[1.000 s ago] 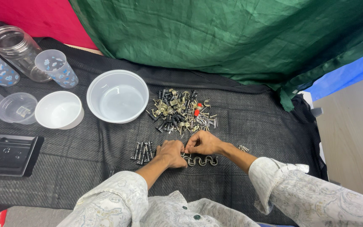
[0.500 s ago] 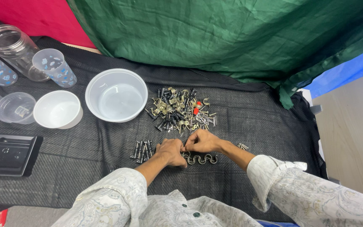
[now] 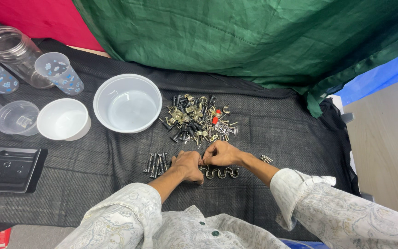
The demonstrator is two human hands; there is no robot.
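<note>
Coarse, matt black woven cloth (image 3: 263,115) underneath. Dull brassy metal saddle clamps (image 3: 219,172) and dark metal screws (image 3: 156,163), faintly shiny. Smooth translucent white plastic bowl (image 3: 127,102). Sheeny, creased green fabric backdrop (image 3: 236,37). Glossy black plastic tray (image 3: 5,168).

Just below the mixed heap of small metal clips and screws (image 3: 198,119), the left hand (image 3: 187,165) and right hand (image 3: 221,153) meet fingertip to fingertip over a row of curved brass-coloured metal clips (image 3: 219,172); a bunch of dark screws (image 3: 155,163) lies lower left of the heap.
</note>
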